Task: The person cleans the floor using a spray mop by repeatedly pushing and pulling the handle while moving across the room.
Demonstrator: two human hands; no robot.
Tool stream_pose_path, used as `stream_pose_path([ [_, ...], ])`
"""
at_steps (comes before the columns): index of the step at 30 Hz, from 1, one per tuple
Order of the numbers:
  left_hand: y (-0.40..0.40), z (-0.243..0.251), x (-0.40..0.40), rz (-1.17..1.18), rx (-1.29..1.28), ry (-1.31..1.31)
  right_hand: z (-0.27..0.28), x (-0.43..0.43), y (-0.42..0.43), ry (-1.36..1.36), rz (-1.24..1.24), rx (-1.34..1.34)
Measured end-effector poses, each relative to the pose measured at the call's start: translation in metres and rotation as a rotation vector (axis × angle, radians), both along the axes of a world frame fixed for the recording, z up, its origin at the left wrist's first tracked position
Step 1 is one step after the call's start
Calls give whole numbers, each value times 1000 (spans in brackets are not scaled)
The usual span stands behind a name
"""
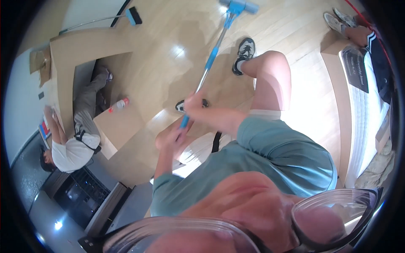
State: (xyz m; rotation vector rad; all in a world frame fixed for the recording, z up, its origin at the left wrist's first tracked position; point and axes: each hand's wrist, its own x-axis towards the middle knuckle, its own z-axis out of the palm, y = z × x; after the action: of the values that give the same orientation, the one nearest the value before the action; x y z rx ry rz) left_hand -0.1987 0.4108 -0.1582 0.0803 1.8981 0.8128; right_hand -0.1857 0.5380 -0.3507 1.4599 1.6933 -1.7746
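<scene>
Both my hands are on the long metal pole of a sponge mop (pixel 215 52), which has blue plastic grips. My right hand (pixel 194 102) is wrapped around the pole below the middle grip and looks slightly blurred. Lower down, my left hand (pixel 174 138) grasps the pole near its blue end. The pole slants away from me, up and to the right. At its far end the blue and grey mop head (pixel 239 7) is at the wood-plank floor (pixel 158 47), partly cut off by the frame's top edge. My shoe (pixel 245 53) stands right of the pole.
A person in a white shirt (pixel 74 155) sits at a wooden desk (pixel 63 57) on the left. Close by, a bottle (pixel 120 103) lies on a wooden box-like stool (pixel 118 126). A blue-and-black brush (pixel 134 16) lies upper left. Another person's legs (pixel 357 33) hang beside the bed (pixel 357 126).
</scene>
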Motion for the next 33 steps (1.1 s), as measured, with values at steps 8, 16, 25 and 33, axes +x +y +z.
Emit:
stream_pose_path([
  [8,-134,123,151,681,-217,-584,149,134,-86,-55,463,-481],
  [16,45,20,178,854,277,-643,2,97,49,251,734,401],
  [25,193,-5,139,1060,774,-1113,64,32,213,278,271,-308],
  [33,-76,21,226,953,491,-847,91,139,0,167,516,-692],
])
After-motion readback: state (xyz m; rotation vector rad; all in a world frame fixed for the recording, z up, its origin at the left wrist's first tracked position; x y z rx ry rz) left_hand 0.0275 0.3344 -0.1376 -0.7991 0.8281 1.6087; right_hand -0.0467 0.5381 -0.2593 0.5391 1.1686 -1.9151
